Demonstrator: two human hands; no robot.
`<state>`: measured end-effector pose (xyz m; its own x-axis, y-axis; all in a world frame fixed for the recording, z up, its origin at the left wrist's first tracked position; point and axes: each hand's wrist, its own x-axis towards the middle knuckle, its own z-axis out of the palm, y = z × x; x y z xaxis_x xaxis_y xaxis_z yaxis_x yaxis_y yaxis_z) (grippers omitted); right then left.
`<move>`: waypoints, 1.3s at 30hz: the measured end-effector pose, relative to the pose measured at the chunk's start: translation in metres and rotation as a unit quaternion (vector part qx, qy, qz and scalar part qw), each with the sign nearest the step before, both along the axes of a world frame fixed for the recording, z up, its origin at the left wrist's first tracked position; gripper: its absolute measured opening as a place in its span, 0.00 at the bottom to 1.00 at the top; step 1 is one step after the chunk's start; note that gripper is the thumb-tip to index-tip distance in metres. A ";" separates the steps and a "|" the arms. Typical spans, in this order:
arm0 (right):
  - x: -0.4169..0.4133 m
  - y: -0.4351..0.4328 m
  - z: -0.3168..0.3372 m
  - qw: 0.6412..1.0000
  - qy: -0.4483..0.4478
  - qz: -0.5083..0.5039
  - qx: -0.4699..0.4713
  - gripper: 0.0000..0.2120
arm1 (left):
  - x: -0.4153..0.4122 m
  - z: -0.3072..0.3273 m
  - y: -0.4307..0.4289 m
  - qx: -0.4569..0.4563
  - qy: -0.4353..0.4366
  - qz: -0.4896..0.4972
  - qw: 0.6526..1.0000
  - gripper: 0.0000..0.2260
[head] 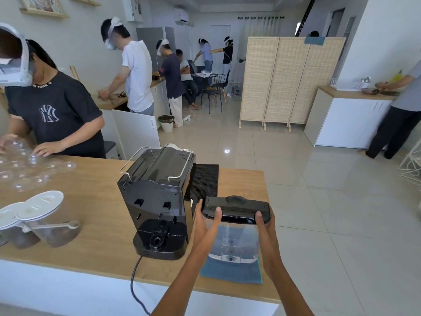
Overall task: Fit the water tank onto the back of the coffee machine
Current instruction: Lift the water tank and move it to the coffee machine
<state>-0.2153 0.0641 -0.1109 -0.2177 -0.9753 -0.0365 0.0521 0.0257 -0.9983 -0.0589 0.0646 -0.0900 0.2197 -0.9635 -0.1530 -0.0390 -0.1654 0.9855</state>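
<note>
The black coffee machine [157, 201] stands on the wooden counter [95, 254] with its back toward me; the round tank socket on its rear base [157, 241] is uncovered. The clear water tank [234, 242] with a black lid [235, 208] is upright to the machine's right, over a blue cloth [230, 273]. My left hand [206, 226] grips the tank's left side, thumb on the lid. My right hand [265, 231] grips its right side. The tank is a short gap away from the machine, not touching it.
Two clear jars with white lids [43, 220] stand at the left. Clear plastic cups [29, 169] lie at the far left, handled by a person in a black shirt. A black mat [205, 181] lies behind the machine. The power cord [134, 283] hangs over the counter's front edge.
</note>
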 end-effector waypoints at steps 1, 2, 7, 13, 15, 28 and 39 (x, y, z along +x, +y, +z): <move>0.001 0.002 -0.001 1.000 0.003 -0.002 0.002 0.44 | -0.002 0.000 0.004 -0.004 0.009 0.006 1.000 0.42; 0.002 0.004 -0.001 1.000 0.005 -0.002 0.006 0.43 | -0.002 0.001 0.008 -0.005 0.014 0.013 1.000 0.42; 0.015 0.021 0.014 0.999 0.005 -0.013 -0.037 0.34 | 0.004 0.007 0.026 -0.008 0.041 0.039 0.998 0.36; 0.045 0.042 0.033 0.997 -0.023 -0.002 -0.074 0.32 | 0.028 0.036 0.055 -0.033 0.037 0.095 0.994 0.43; 0.060 0.047 0.038 0.996 -0.034 0.006 -0.084 0.32 | 0.040 0.043 0.065 -0.050 0.039 0.116 0.991 0.42; 0.196 0.044 0.064 0.993 -0.069 0.053 -0.083 0.36 | 0.172 0.062 0.053 -0.117 0.059 0.157 0.979 0.32; 0.255 0.016 0.056 0.995 -0.036 0.011 -0.092 0.30 | 0.238 0.047 0.017 -0.086 0.057 0.102 0.989 0.43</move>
